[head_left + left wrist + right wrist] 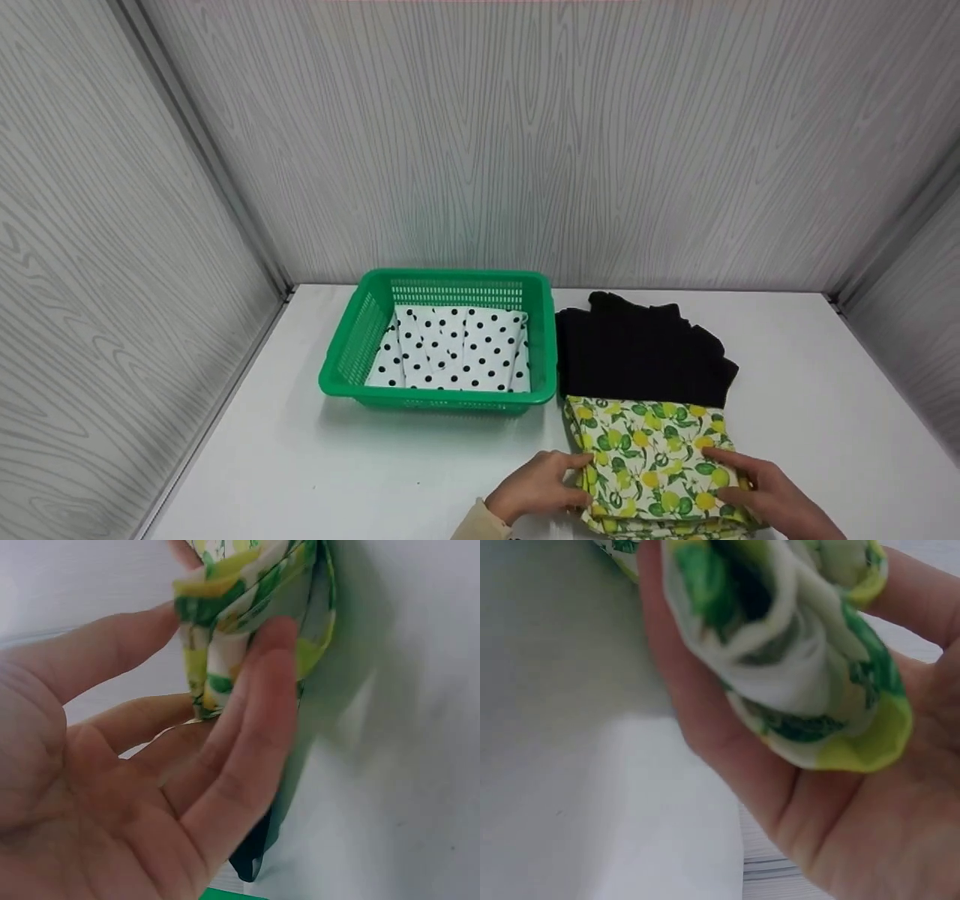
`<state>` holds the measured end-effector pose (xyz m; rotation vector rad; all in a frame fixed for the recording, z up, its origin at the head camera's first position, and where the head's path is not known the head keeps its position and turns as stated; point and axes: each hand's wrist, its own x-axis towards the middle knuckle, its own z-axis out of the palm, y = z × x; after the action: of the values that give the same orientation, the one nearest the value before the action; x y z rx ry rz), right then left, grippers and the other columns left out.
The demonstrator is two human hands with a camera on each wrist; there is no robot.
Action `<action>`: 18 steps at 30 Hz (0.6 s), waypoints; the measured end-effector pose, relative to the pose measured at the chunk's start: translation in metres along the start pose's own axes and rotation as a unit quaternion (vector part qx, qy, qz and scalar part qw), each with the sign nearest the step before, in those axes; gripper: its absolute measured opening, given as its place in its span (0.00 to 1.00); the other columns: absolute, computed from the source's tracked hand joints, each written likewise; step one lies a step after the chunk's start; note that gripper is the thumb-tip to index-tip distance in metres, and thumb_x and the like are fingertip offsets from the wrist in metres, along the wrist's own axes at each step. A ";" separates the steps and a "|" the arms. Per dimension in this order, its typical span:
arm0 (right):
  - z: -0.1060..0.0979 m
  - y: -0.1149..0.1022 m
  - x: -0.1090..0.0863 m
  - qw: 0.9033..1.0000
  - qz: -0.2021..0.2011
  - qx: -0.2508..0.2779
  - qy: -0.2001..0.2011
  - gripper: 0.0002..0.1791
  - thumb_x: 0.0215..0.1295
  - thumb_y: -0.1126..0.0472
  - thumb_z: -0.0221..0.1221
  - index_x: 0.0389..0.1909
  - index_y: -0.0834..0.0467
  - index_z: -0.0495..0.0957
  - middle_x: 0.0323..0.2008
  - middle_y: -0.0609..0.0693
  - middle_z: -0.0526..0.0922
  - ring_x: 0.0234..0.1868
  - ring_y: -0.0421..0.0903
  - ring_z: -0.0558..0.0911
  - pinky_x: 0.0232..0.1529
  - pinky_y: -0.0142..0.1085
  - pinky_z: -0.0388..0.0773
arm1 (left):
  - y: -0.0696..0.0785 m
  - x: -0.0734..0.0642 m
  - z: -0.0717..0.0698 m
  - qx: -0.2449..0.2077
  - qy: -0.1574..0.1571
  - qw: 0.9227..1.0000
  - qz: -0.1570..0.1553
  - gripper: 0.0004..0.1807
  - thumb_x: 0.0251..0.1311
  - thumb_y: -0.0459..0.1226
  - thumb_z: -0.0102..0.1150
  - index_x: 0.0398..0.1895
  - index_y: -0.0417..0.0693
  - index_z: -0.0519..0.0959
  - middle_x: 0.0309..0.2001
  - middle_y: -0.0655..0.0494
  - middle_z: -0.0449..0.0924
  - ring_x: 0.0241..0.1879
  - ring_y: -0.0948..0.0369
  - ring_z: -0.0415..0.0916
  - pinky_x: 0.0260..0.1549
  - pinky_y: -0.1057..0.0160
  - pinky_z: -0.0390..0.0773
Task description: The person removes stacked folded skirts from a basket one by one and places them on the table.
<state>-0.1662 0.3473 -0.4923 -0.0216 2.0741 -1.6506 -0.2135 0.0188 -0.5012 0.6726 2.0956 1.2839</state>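
A folded lemon-print cloth [652, 461], white with yellow fruit and green leaves, lies in layers at the front right of the table. My left hand [544, 484] grips its left edge; in the left wrist view the thumb and fingers are around the folded layers [217, 667]. Opposite, my right hand [776, 499] holds the right edge, and the right wrist view shows the rolled fold [817, 701] between thumb and fingers. Directly behind it is a black folded cloth [641, 356], which the front of the lemon-print cloth meets or overlaps; I cannot tell which.
Left of the black cloth stands a green plastic basket [551, 337] with a white, black-dotted folded cloth [457, 349] inside. The white table [337, 472] is bounded by grey wood-grain panels [480, 150] at the back and sides.
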 end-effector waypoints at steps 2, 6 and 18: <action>-0.001 0.005 0.003 1.000 0.014 -0.006 0.003 0.36 0.60 0.66 0.55 0.66 0.73 0.50 0.52 0.61 0.73 0.46 0.50 0.77 0.43 0.39 0.74 | -0.003 0.000 0.000 -0.004 -0.002 1.000 -0.025 0.30 0.50 0.35 0.64 0.59 0.42 0.71 0.37 0.47 0.82 0.14 0.65 0.69 0.25 0.70 0.72; 0.000 0.013 0.006 0.998 0.044 -0.020 0.031 0.36 0.57 0.66 0.56 0.65 0.70 0.55 0.50 0.59 0.74 0.43 0.50 0.78 0.42 0.38 0.74 | -0.006 0.002 0.001 -0.003 0.005 0.997 -0.071 0.30 0.50 0.37 0.64 0.59 0.46 0.71 0.11 0.48 0.72 0.07 0.64 0.61 0.09 0.68 0.63; 0.014 0.010 0.023 0.982 0.063 -0.096 0.150 0.34 0.51 0.69 0.59 0.63 0.64 0.64 0.63 0.67 0.59 0.53 0.54 0.67 0.50 0.45 0.65 | -0.010 0.009 -0.004 0.031 0.048 0.996 -0.069 0.32 0.48 0.38 0.65 0.60 0.47 0.70 0.17 0.59 0.75 0.11 0.66 0.64 0.11 0.69 0.62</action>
<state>-0.1788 0.3301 -0.5116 0.3050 2.3972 -1.4453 -0.2240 0.0183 -0.5110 0.4914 2.2249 1.2008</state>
